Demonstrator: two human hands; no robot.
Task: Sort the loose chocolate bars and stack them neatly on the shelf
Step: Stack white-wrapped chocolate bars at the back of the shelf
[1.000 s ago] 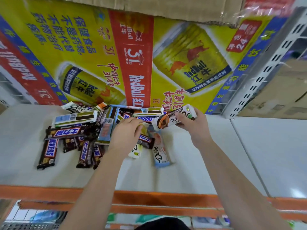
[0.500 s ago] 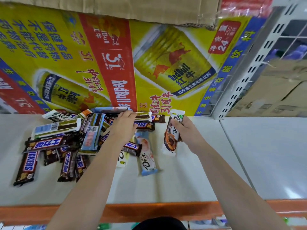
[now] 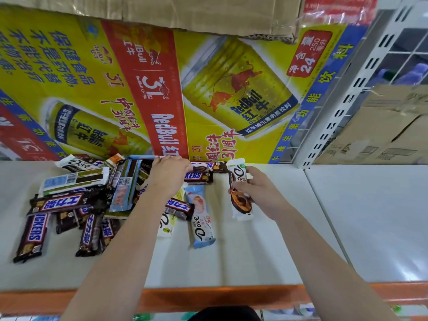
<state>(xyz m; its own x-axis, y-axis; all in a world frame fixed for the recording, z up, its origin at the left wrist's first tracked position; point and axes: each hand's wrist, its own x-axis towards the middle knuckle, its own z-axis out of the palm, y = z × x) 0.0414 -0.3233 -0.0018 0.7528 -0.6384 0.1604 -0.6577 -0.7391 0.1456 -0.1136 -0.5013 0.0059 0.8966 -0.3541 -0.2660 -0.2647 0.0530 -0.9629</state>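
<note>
On the shelf (image 3: 231, 262), right hand (image 3: 259, 195) grips a white Dove bar (image 3: 239, 193) lengthwise; left hand (image 3: 169, 174) pinches a Snickers bar (image 3: 199, 177) in the pile.

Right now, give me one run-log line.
left hand: reaching into loose bar pile | right hand: holding white Dove chocolate bar | white shelf: unsorted

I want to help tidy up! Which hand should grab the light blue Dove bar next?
Probably the left hand. It looks free and sits over the pile, right next to the light blue Dove bar. The right hand is already holding a white Dove bar.
</note>
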